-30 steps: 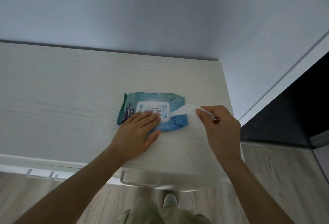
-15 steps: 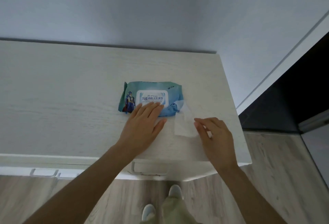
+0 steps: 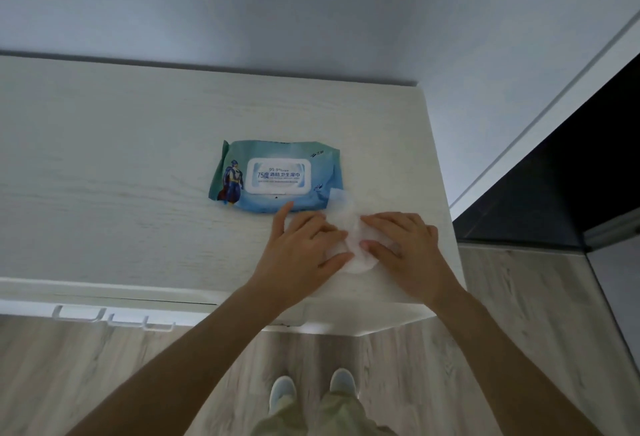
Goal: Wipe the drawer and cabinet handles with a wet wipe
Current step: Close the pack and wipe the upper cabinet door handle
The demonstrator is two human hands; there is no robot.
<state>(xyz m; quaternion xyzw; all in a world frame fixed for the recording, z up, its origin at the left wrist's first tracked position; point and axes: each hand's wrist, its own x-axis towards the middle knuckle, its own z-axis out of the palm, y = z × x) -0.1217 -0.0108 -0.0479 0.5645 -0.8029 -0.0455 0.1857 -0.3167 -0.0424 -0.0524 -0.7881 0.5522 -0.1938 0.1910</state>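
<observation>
White wet wipe (image 3: 349, 227) lies on the counter (image 3: 138, 165) beside its pack (image 3: 277, 175), pinched by left hand (image 3: 304, 248) and right hand (image 3: 405, 245). Preparation step, judged: next, carry it to the handles (image 3: 114, 317) below.

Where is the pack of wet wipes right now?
The pack of wet wipes lies flat on the pale cabinet top, right of its middle, just beyond both hands; the loose wipe overlaps its lower right corner.
</observation>
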